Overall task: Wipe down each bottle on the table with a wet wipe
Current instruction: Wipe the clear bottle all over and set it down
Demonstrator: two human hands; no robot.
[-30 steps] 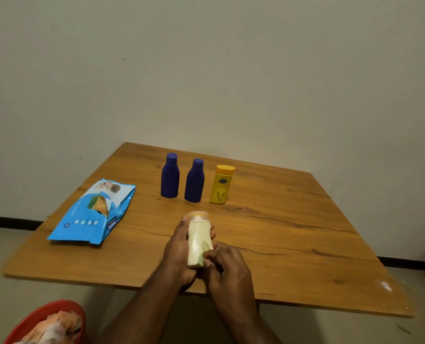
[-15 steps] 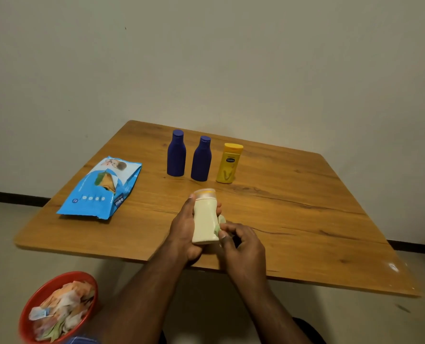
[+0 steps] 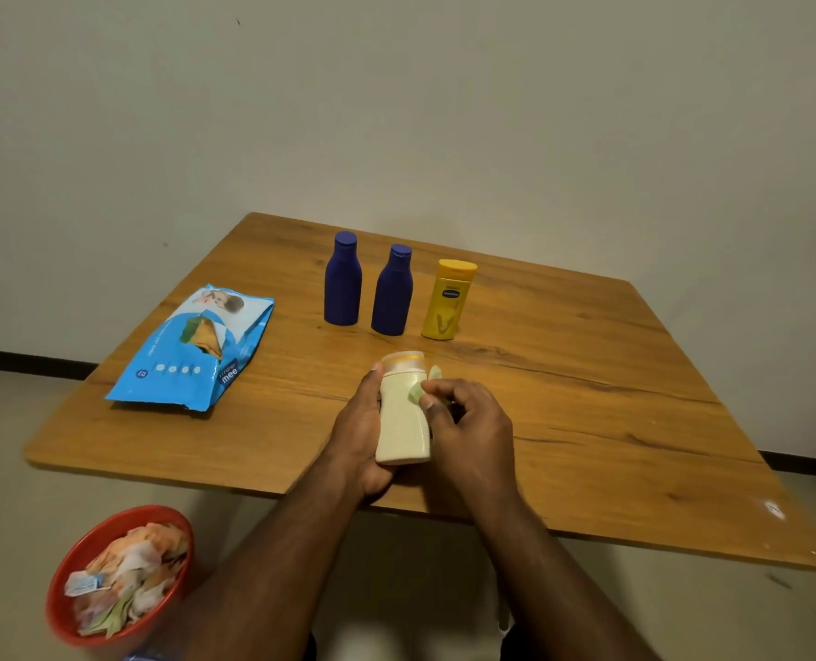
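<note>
Since half a second ago the wet wipe (image 3: 416, 392) has been carried up the cream bottle (image 3: 403, 424), from near its base to just below the cap, and the right hand (image 3: 468, 429) has been moved up with it; the bottle has stayed in the same grasp. At the near left, below the table edge, a red bowl (image 3: 70, 613) filled with crumpled used wipes is seen. The cream bottle is held over the near part of the wooden table (image 3: 611, 398), its long axis close to upright, the cap pointing up and away and the base turned toward the viewer; it is gripped from its left side by the left hand (image 3: 361, 434), the fingers curled round it and the thumb laid near the cap; on its right side the pale green wipe is pinched in the curled fingers of the right hand and pressed against the bottle's upper part. To the left a blue wipes packet (image 3: 196, 350) is laid flat. Farther back, three bottles are stood upright in a row: a left blue bottle (image 3: 342, 281), a right blue bottle (image 3: 392, 293) just beside it, and a yellow bottle (image 3: 446, 300) to the right; nothing is placed between them and the hands.
</note>
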